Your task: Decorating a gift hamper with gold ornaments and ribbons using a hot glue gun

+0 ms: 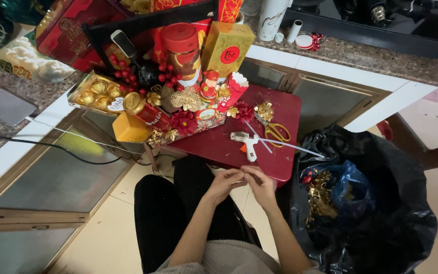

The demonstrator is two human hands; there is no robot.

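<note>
My left hand [225,182] and my right hand [260,183] meet fingertip to fingertip over my lap, just below the front edge of a dark red stool top [239,147]. Between the fingers I pinch something very small and thin, too small to identify. On the stool lie a white glue gun [247,142] with an orange tip, yellow-handled scissors [275,131] and thin white sticks [290,145]. Behind them stands a gift hamper [178,91] packed with a red tin, a gold box, foil-wrapped chocolates, red berries and gold and red flowers.
A big black plastic bag [381,203] stands open at my right, holding a blue bag [348,187] and gold decorations [320,195]. A black cable [51,147] runs across the left. A granite counter [361,53] lies behind, with a small white tube and red-white items.
</note>
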